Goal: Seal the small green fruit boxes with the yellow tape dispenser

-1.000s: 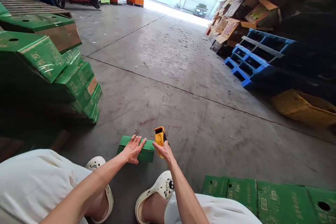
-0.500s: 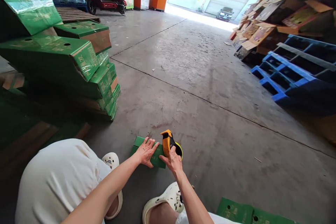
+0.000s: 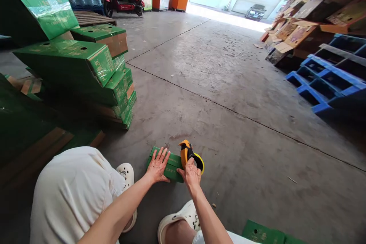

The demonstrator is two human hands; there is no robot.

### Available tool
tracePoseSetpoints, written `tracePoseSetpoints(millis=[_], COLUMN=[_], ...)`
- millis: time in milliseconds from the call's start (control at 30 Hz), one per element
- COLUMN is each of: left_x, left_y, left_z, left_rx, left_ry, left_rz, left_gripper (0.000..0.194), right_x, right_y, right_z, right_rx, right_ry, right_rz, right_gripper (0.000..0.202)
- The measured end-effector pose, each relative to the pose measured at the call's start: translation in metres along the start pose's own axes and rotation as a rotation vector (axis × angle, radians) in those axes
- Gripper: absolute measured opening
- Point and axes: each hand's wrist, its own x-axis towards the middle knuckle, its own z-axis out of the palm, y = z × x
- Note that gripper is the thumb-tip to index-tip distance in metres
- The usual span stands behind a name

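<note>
A small green cardboard box [image 3: 173, 168] with a seam across its top sits on the concrete floor between my feet. My left hand [image 3: 159, 166] lies on the box's left part, fingers spread. At its right end, my right hand [image 3: 191, 174] grips an orange and black tape dispenser [image 3: 186, 151]. A yellow-edged tape roll [image 3: 202, 163] shows on the dispenser's right side. The right thumb points toward the box top. My right palm and fingers hide part of the dispenser's handle.
Green cartons [image 3: 65, 61] are stacked at the left. Blue pallets [image 3: 328, 80] and a heap of opened cardboard boxes [image 3: 303, 34] stand at the right. Another green carton [image 3: 263, 232] lies near my right leg. A red scooter [image 3: 122, 5] is parked at the back.
The view has turned slightly left, so everything sits further right. My left hand has slid a little leftward on the box, baring more of its top. The right hand still holds the dispenser.
</note>
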Motion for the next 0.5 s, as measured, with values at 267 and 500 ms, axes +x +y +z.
tracePoseSetpoints(millis=[267, 500], left_x=[0.0000, -0.0006], left_y=[-0.0027, -0.0038], left_z=[0.0009, 0.0028], left_rx=[0.035, 0.024], left_ry=[-0.017, -0.023], left_rz=[0.080, 0.087], left_gripper=[0.142, 0.141], right_x=[0.0009, 0.0028], right_y=[0.0029, 0.0010], right_z=[0.0017, -0.0002], right_rx=[0.026, 0.079], right_ry=[-0.008, -0.030], right_rz=[-0.018, 0.002], right_gripper=[0.072, 0.060])
